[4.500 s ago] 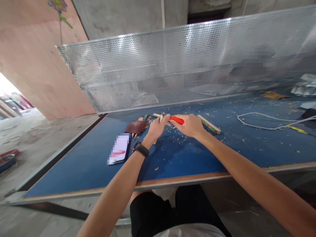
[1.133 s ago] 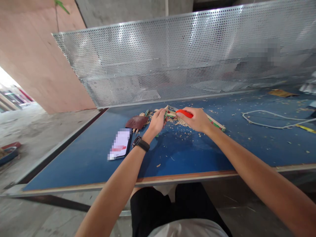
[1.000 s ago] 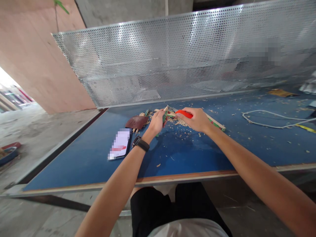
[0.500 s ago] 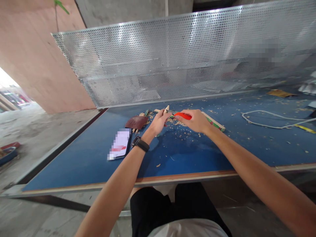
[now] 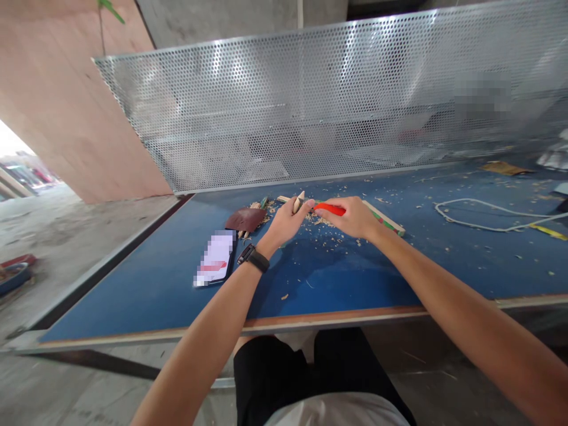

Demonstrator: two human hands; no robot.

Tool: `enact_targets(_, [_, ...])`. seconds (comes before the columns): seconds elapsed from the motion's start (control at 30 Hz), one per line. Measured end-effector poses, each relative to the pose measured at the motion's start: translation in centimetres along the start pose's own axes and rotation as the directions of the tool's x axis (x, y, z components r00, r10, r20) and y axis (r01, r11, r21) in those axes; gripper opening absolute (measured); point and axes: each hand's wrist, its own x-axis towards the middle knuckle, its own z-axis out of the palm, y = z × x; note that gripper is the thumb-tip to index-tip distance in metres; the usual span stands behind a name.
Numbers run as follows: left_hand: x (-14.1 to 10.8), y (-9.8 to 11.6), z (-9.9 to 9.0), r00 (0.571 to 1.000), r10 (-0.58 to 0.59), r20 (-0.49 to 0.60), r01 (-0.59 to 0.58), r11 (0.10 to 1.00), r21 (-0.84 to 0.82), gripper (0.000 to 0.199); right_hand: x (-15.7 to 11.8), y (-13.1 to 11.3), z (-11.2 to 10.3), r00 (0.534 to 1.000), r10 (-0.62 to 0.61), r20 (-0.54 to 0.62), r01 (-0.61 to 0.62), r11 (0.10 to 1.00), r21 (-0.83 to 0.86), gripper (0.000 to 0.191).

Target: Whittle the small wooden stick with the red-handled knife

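Note:
My left hand (image 5: 284, 223), with a dark watch on its wrist, is closed around a small pale piece of wood (image 5: 301, 196) whose pointed end sticks up past the fingers. To its right, my right hand (image 5: 355, 216) grips a red-handled knife (image 5: 329, 209). The knife points left toward the wood, and its blade is mostly hidden by my left thumb. Pale wood shavings (image 5: 331, 235) lie scattered on the blue tabletop (image 5: 284, 284) under both hands. Just beyond my right wrist lies a wooden strip (image 5: 384, 220) with green and red along its side.
Left of my hands are a brown sheet (image 5: 247, 219), seemingly sandpaper, over small sticks, and a phone (image 5: 216, 258). A perforated metal panel (image 5: 284, 112) stands along the table's back. On the right lie a looped white cord (image 5: 479, 228) and a yellow strip (image 5: 549, 232).
My left thumb has shifted right and now reaches the front of the red handle, covering more of the blade. The wood and my right hand stay in nearly the same place.

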Motion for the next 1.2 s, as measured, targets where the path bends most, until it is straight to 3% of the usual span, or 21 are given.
enact_targets(0.17, [-0.1,0.2,-0.4,1.0,-0.004,0.015,0.003,0.999,0.048,0.048,-0.1,-0.3,-0.3,0.999,0.034,-0.008,-0.035,0.996,-0.081,0.049])
enact_targets(0.33, [-0.2,0.9,-0.2,0.999,0.0,-0.045,0.006,0.991,0.134,0.05,-0.2,-0.5,-0.2,0.998,0.022,-0.065,-0.036,0.976,-0.216,0.047])
enact_targets(0.47, [-0.4,1.5,0.0,0.993,-0.032,-0.11,0.043,0.993,0.106,0.052,0.0,-0.4,0.1,0.994,0.014,-0.111,-0.034,0.983,-0.179,0.052])
enact_targets(0.67, [-0.5,1.4,0.1,0.997,-0.038,-0.071,0.039,0.999,0.017,0.047,0.0,0.4,-0.1,0.998,-0.033,0.047,0.031,0.999,0.036,0.052])
enact_targets(0.8, [-0.3,1.1,0.0,0.997,-0.032,-0.065,0.034,0.999,0.025,0.045,0.1,0.9,0.1,0.998,-0.029,0.059,0.024,0.997,0.075,0.056])
enact_targets(1.0, [-0.3,1.2,-0.2,0.999,-0.024,-0.032,0.028,0.995,0.099,0.049,0.2,0.6,0.3,0.997,0.002,0.075,-0.006,0.998,0.058,0.062])
enact_targets(1.2, [-0.5,1.4,-0.3,0.999,-0.044,-0.027,0.048,0.979,0.198,0.051,-0.2,-0.4,-0.1,0.998,0.054,0.035,-0.049,0.992,-0.115,0.054])
